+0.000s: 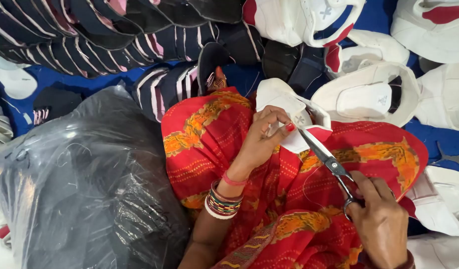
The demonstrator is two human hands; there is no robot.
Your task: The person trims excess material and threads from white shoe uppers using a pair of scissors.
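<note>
- While the white shoe upper (289, 112) lies on the lap, over the red cloth (289, 199), the left hand (262, 137) pinches its near edge between thumb and fingers.
- Scissors (325, 158) in the right hand (381, 221), whose fingers are closed through the loops, point their tips at that edge, just beside the left fingertips (288, 127); a slip could nick a finger.
- Blades look nearly closed, so a careless snip may cut into the upper's red trim rather than a loose thread.
- Red cloth sits directly under the blades and could get caught or cut.
- Stacked dark uppers (105, 35) and other white uppers (374, 94) crowd around on the blue mat (438, 134); a black bag (80, 184) presses against the left arm and may jog it.
</note>
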